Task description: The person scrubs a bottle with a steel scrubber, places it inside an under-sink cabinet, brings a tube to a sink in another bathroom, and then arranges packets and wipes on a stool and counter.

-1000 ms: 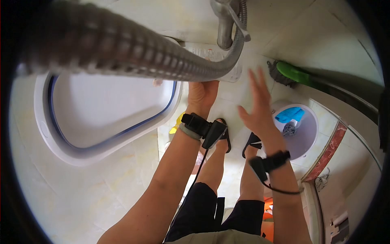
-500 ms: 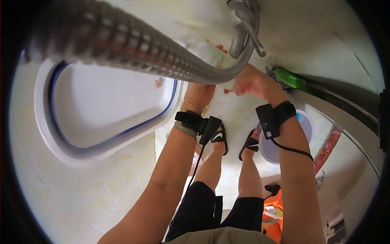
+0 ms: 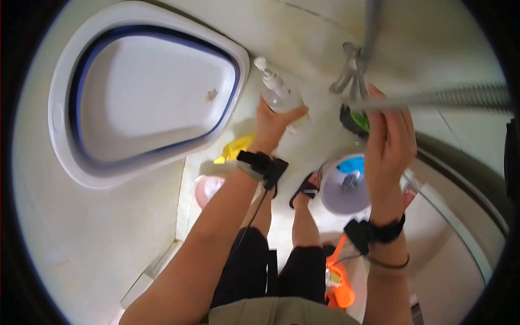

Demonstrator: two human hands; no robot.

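Observation:
My left hand [image 3: 272,122] is wrapped round a clear pump bottle [image 3: 279,100] with a white pump head, held beside the wall basin. To the right, my right hand [image 3: 389,143] is raised with its fingers stretched out and nothing visible in it. A grey shower hose [image 3: 455,98] crosses in front of its fingertips; whether they touch is unclear. The metal faucet [image 3: 352,67] on the wall is just beyond that hand.
A white folding basin [image 3: 146,103] with a blue band hangs at the left. Below are a yellow bottle [image 3: 236,148], a pink tub [image 3: 205,189] and a lilac bucket [image 3: 344,197] holding a blue item. A green-and-black brush-like object [image 3: 357,120] lies near the wall.
My hands have parted: both were together under the faucet, and now the right has moved right while the left keeps the bottle. The view has shifted, and the hose now runs rightward.

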